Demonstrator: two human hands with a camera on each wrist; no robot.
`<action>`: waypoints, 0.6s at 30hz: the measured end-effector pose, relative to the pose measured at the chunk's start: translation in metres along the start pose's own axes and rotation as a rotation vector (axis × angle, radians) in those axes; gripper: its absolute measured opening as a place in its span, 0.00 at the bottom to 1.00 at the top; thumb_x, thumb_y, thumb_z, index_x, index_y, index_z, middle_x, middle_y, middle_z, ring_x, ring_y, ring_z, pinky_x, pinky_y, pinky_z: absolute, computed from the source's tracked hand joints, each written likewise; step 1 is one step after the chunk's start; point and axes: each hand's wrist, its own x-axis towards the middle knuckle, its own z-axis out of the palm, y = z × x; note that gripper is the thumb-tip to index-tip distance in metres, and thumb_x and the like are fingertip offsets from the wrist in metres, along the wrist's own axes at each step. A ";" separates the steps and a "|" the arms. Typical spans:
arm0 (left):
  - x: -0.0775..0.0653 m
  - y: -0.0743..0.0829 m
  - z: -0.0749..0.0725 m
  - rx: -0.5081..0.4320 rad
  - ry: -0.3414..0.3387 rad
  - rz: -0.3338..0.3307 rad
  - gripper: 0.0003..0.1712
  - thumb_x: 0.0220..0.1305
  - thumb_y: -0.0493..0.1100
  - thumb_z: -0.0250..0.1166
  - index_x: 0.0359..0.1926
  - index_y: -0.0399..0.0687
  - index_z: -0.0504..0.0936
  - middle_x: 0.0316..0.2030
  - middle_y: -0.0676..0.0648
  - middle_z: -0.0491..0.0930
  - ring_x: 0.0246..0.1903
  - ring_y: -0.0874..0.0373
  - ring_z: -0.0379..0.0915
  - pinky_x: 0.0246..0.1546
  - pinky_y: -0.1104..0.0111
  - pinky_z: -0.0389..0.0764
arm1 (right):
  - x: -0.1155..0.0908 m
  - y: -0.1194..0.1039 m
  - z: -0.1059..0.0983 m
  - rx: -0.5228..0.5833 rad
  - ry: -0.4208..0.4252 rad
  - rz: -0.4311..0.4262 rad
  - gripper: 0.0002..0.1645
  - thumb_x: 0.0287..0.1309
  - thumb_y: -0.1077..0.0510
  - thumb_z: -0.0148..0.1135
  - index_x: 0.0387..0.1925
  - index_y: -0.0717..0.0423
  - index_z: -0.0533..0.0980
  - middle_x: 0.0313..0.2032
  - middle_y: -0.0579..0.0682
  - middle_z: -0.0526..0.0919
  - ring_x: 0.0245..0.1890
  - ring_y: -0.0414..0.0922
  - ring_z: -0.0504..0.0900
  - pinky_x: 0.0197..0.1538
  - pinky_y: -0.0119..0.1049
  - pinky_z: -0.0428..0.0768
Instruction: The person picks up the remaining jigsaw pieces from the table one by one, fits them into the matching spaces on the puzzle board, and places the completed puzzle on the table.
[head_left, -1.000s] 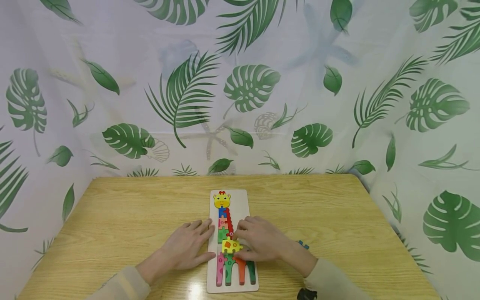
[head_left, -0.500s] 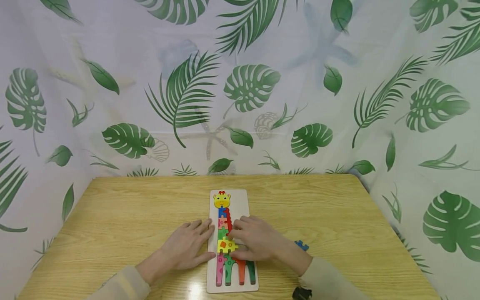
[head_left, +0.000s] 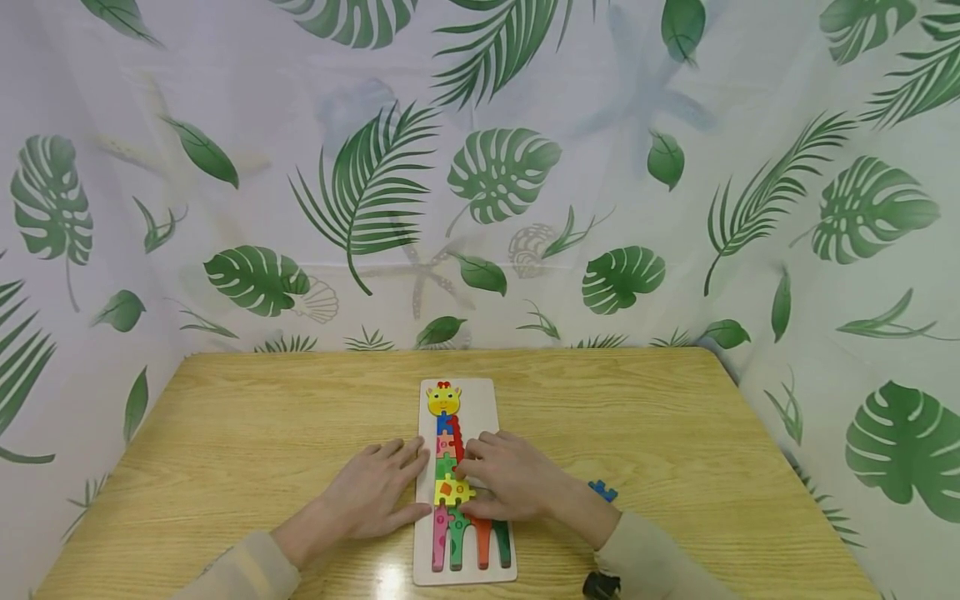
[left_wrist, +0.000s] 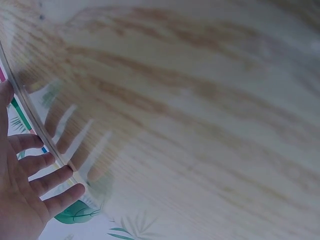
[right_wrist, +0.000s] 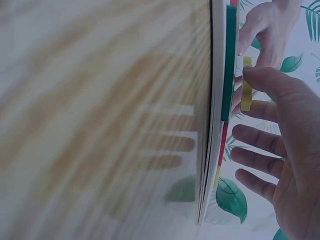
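Observation:
My right hand (head_left: 519, 478) pinches a yellow puzzle piece (head_left: 452, 490) by its right side, over the middle of a giraffe puzzle board (head_left: 480, 408). In the right wrist view, thumb and index finger hold that yellow piece (right_wrist: 246, 95) raised off the board's surface. My left hand (head_left: 375, 493) rests at the board's left edge, fingers spread and fairly straight. Above the yellow piece lie the giraffe head (head_left: 444, 400), neck pieces and red mane (head_left: 456, 437). Below it are pink (head_left: 439, 542), green (head_left: 457, 546), orange (head_left: 483, 546) and dark green (head_left: 504, 546) leg pieces.
A loose blue puzzle piece (head_left: 602, 491) lies on the wooden table (head_left: 300, 417), right of the board beside my right forearm. A leaf-patterned curtain (head_left: 480, 275) stands behind the table and along both sides.
My right hand has shifted slightly left with the yellow piece, from right of the neck column into line beneath it. Over the last half second little moves. The left hand stays put.

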 end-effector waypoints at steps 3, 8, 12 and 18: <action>0.000 0.000 0.000 0.001 -0.002 0.001 0.45 0.76 0.74 0.47 0.78 0.49 0.70 0.78 0.42 0.69 0.73 0.42 0.73 0.70 0.51 0.80 | 0.001 0.001 0.002 -0.014 0.000 -0.002 0.24 0.70 0.31 0.60 0.54 0.39 0.83 0.48 0.42 0.83 0.46 0.39 0.77 0.56 0.38 0.83; 0.001 0.000 0.000 -0.003 -0.009 0.004 0.45 0.76 0.74 0.46 0.78 0.49 0.70 0.79 0.43 0.68 0.73 0.42 0.72 0.70 0.51 0.80 | 0.002 0.002 0.003 -0.027 0.000 -0.010 0.24 0.70 0.30 0.60 0.54 0.38 0.83 0.47 0.42 0.83 0.45 0.39 0.76 0.54 0.37 0.82; 0.001 0.000 -0.002 -0.003 -0.009 0.005 0.46 0.76 0.74 0.46 0.78 0.48 0.70 0.78 0.43 0.68 0.73 0.42 0.72 0.70 0.51 0.80 | 0.003 0.001 0.003 -0.027 -0.010 -0.005 0.24 0.70 0.30 0.60 0.54 0.38 0.83 0.48 0.42 0.84 0.45 0.39 0.77 0.55 0.38 0.83; 0.000 0.000 -0.002 0.001 -0.007 0.007 0.45 0.77 0.74 0.47 0.77 0.48 0.70 0.78 0.42 0.69 0.72 0.42 0.73 0.69 0.51 0.80 | 0.003 0.000 0.002 -0.018 -0.032 0.015 0.24 0.69 0.30 0.61 0.55 0.38 0.83 0.50 0.43 0.85 0.47 0.40 0.79 0.59 0.42 0.84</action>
